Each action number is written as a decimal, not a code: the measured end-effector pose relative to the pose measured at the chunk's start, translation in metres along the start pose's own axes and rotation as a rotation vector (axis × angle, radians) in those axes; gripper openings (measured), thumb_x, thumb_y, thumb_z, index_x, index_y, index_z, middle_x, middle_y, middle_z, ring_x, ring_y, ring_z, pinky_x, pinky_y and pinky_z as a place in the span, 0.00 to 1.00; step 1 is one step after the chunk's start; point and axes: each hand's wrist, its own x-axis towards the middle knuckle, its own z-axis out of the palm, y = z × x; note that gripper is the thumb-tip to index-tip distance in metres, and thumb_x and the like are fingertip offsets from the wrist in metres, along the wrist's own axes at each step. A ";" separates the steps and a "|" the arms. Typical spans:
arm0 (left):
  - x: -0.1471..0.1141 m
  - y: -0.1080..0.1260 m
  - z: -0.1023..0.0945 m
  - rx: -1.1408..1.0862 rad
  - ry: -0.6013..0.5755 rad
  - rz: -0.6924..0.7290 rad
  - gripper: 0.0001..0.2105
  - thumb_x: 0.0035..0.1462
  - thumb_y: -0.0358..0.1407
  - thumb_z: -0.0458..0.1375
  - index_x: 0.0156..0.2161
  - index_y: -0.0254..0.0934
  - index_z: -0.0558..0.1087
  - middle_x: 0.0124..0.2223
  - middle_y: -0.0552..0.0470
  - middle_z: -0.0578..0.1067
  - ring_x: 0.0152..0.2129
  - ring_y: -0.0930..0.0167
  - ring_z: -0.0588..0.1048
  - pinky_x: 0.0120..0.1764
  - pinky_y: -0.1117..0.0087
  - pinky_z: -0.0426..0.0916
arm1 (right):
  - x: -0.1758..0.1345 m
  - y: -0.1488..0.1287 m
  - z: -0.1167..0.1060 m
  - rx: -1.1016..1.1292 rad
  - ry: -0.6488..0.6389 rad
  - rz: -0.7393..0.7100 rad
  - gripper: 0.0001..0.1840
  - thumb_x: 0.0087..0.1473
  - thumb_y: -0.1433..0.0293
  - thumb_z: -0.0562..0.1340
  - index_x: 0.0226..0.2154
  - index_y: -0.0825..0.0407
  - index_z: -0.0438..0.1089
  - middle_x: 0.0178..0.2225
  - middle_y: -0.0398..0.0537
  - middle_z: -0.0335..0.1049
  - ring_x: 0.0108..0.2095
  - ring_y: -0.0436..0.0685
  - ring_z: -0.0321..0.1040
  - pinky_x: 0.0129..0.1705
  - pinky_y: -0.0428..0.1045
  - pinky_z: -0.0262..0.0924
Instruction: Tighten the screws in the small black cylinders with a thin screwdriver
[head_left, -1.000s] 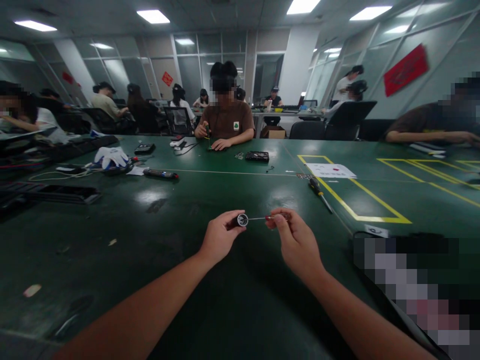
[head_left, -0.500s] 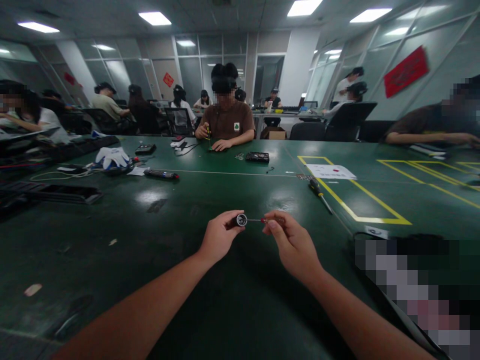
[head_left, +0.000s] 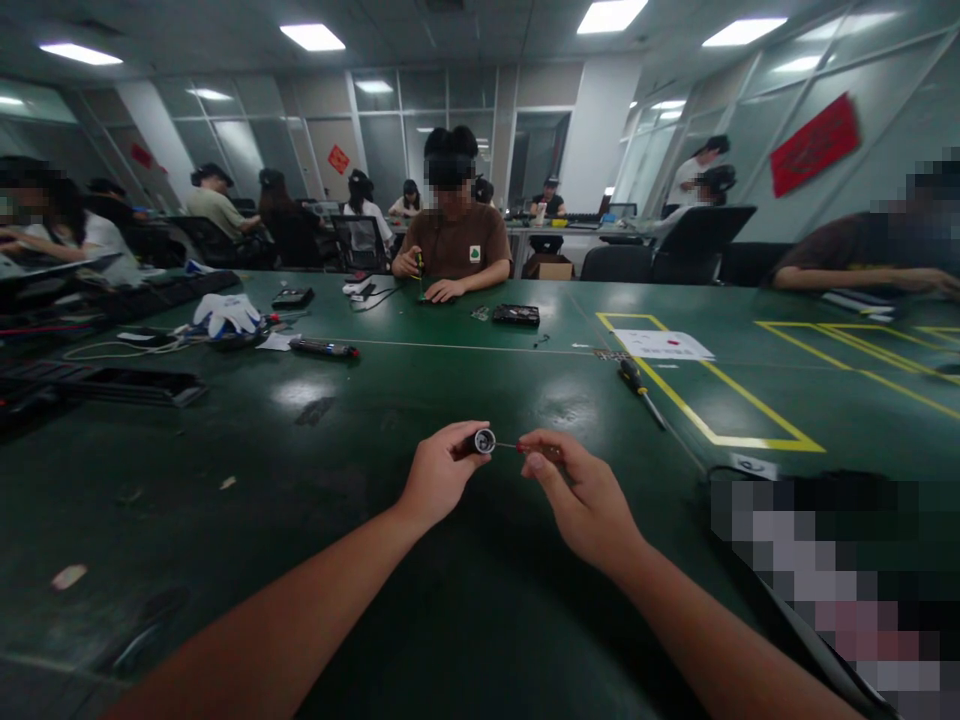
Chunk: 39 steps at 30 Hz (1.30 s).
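My left hand (head_left: 442, 473) is closed around a short black tube (head_left: 484, 440), perhaps a flashlight body. Its silver-rimmed round end faces me, with small parts showing inside. In my right hand (head_left: 589, 487) a small screwdriver (head_left: 520, 446) with a red handle is pinched between thumb and fingers. Its thin shaft points left and its tip meets the tube's rim; whether the tip is inside cannot be made out. Both hands are held above the green table (head_left: 360, 620).
A yellow-and-black screwdriver (head_left: 641, 390) lies to the right, near a white sheet (head_left: 664, 344) and yellow tape lines. White gloves (head_left: 226, 315), cables and a dark cylindrical tool (head_left: 324, 348) lie at left. Across the table a person (head_left: 454, 235) works beside a black device (head_left: 516, 315).
My right hand has shifted slightly, its fingers now further forward on the screwdriver's handle, and the shaft tilts a little more. My left hand keeps the tube in place.
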 end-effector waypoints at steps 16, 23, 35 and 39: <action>-0.003 0.006 0.001 0.075 -0.031 0.006 0.19 0.52 0.24 0.66 0.49 0.42 0.80 0.53 0.47 0.79 0.49 0.64 0.78 0.56 0.58 0.72 | 0.007 0.004 0.008 0.316 0.288 0.242 0.16 0.63 0.55 0.61 0.40 0.50 0.73 0.34 0.49 0.78 0.36 0.58 0.76 0.43 0.55 0.70; -0.002 0.010 -0.002 0.165 -0.029 0.080 0.20 0.53 0.24 0.66 0.50 0.43 0.80 0.53 0.49 0.79 0.52 0.63 0.77 0.59 0.55 0.70 | 0.008 0.015 0.012 0.328 0.296 0.267 0.19 0.64 0.52 0.59 0.42 0.51 0.73 0.35 0.49 0.77 0.35 0.58 0.75 0.44 0.56 0.71; -0.002 0.010 -0.004 0.190 -0.052 0.108 0.20 0.54 0.25 0.65 0.52 0.44 0.79 0.54 0.49 0.79 0.52 0.63 0.77 0.58 0.56 0.71 | 0.020 0.025 0.005 0.686 0.330 0.432 0.19 0.60 0.51 0.62 0.36 0.50 0.70 0.29 0.47 0.73 0.29 0.57 0.72 0.35 0.55 0.73; -0.002 0.008 -0.004 0.165 -0.027 0.056 0.21 0.53 0.26 0.66 0.52 0.44 0.79 0.53 0.48 0.79 0.49 0.63 0.78 0.55 0.57 0.73 | 0.014 0.016 0.003 0.419 0.382 0.270 0.17 0.64 0.53 0.59 0.41 0.49 0.70 0.34 0.48 0.75 0.34 0.57 0.74 0.41 0.56 0.71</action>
